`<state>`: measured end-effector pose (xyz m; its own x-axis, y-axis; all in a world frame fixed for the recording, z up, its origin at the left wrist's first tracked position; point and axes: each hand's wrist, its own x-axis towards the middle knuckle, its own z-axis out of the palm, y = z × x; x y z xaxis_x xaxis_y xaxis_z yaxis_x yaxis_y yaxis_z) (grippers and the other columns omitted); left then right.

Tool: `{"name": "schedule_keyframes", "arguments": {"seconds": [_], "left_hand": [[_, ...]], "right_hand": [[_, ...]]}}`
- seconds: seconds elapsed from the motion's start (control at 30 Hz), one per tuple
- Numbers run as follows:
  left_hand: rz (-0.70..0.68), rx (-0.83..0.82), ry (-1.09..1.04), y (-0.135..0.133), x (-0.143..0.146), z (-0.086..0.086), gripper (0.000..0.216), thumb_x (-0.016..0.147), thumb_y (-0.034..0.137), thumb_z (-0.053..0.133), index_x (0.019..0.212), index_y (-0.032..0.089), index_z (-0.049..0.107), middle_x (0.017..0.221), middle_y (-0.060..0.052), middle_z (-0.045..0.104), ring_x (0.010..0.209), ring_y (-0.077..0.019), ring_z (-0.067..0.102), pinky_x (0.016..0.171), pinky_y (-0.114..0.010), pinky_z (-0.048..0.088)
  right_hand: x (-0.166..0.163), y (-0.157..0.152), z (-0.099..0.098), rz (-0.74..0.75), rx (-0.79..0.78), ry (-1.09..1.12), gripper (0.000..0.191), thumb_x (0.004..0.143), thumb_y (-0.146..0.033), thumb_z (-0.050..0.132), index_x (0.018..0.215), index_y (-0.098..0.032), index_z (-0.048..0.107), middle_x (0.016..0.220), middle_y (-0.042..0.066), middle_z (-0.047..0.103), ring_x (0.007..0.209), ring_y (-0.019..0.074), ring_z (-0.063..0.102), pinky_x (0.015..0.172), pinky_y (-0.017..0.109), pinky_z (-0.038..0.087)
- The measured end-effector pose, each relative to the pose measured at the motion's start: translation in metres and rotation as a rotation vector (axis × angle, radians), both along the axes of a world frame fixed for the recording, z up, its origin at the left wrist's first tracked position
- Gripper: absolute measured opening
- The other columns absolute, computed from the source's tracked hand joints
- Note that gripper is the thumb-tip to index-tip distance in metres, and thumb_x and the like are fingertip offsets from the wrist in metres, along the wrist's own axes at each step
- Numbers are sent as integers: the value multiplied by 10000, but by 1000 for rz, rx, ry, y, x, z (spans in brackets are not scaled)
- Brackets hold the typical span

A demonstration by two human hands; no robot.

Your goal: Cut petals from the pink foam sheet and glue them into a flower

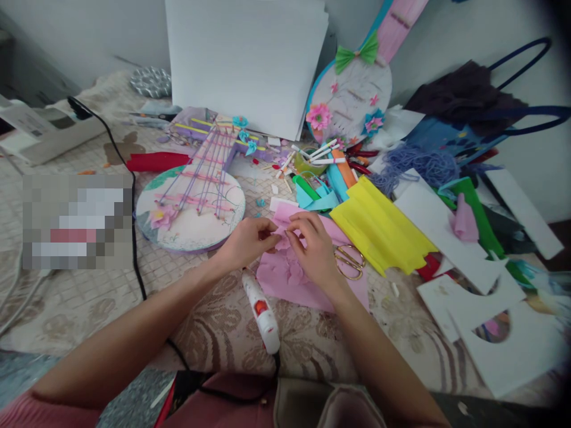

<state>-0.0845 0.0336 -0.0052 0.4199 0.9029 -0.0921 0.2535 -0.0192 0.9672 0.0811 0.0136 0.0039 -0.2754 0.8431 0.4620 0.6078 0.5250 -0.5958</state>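
Observation:
Over the table's middle, my left hand (pixel 252 241) and my right hand (pixel 314 249) come together with bent fingertips. Between them is pinched a small gathered piece of pink crepe paper (pixel 281 233), partly covered by the fingers. Under the hands lies a larger pink crepe paper sheet (pixel 321 300), with small cut pink pieces (pixel 292 272) on it. Gold-handled scissors (pixel 350 261) rest right of my right hand, their blades hidden. A white glue gun (pixel 260 312) lies below my left hand. To the left is a round craft lute (pixel 191 205) with purple strings and a pink paper flower.
A second decorated lute (pixel 350 98) leans at the back beside white boards (pixel 245 65). Yellow crepe paper (pixel 383 226), white cutouts (pixel 513 339) and purple yarn (pixel 419 169) crowd the right. A black cord (pixel 135 238) runs down the left side.

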Motion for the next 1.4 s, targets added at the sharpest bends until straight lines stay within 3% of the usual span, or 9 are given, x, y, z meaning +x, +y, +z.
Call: {"name": "schedule_keyframes", "arguments": {"seconds": [0.23,0.4,0.67,0.93,1.4], "left_hand": [[55,-16,19,0,1,3,86,714,214,546,725,134,574,602,0,600,567,-135,626,546,-227,495],[68,-20,-8,0,2,6,82,712,209,547,717,131,571,607,-3,604,571,-132,622,555,-229,499],[38,-41,-70,-1,3,4,74,712,210,556,732,139,558,623,1,596,582,-127,613,568,-234,509],[79,-202,-181,0,5,14,86,703,189,591,730,111,564,644,11,566,584,-95,600,606,-240,543],[26,-140,-163,-1,5,5,92,719,202,587,741,116,564,646,-5,597,615,-123,627,632,-272,544]], "right_hand": [[-7,-4,-7,-48,-288,401,282,764,-84,502,997,-238,468,943,28,528,843,160,533,691,294,459],[-9,-3,-14,-35,-465,593,323,715,-96,531,1000,-233,468,868,2,490,762,136,508,650,264,441],[-10,0,-21,-33,-513,676,331,695,-96,530,990,-234,468,849,-1,502,756,138,512,657,265,437],[-8,0,-20,-50,-500,677,288,715,-113,503,977,-230,483,852,-2,497,749,130,497,650,255,429],[-9,0,-21,-42,-544,698,319,659,-66,497,943,-213,494,817,-12,505,725,125,508,657,251,424]]}}
